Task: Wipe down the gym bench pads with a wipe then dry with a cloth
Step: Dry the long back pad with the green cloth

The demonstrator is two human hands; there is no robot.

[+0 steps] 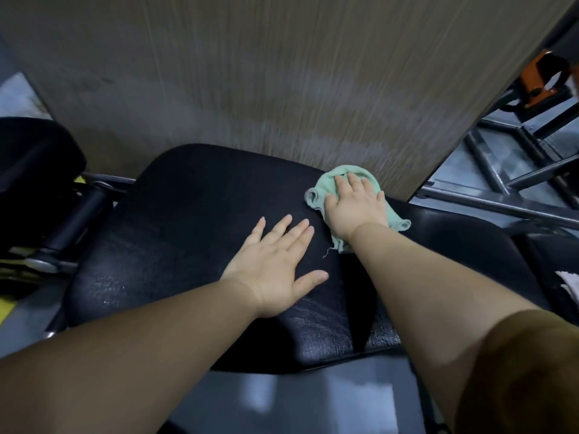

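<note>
A black cracked bench pad fills the middle of the view. My left hand lies flat on it with fingers spread, holding nothing. My right hand presses flat, fingers straight, on a crumpled mint-green cloth at the pad's far right edge. The cloth shows around the hand on its far, left and right sides. A second black pad continues to the right, partly behind my right forearm.
A wood-grain wall panel rises just behind the pad. Black rollers and another pad stand at the left. A grey metal frame and an orange machine part are at the right. Something white peeks in at the right edge.
</note>
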